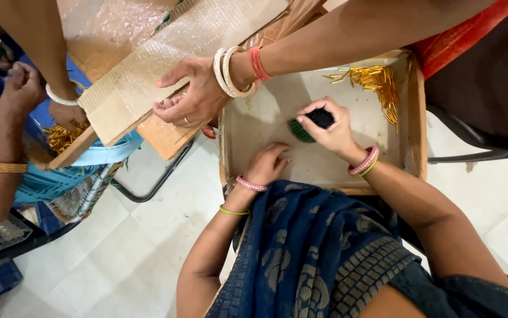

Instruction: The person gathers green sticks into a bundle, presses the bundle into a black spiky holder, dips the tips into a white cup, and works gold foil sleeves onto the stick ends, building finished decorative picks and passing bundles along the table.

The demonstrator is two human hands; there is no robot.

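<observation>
Pink and green bangles [364,163] on both wrists, dark blue patterned garment [313,247].

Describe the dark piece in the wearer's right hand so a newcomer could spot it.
Start at the shallow wooden tray. Near its middle, the right hand pinches a black-and-green ridged piece. Unlike the gold pins piled in the tray's corner, it is dark.

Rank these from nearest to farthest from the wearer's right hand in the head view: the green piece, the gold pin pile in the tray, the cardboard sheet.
From the right hand:
1. Green piece, at its fingertips.
2. Gold pin pile, tray's far right corner.
3. Cardboard sheet, far left, outside the tray.
</observation>
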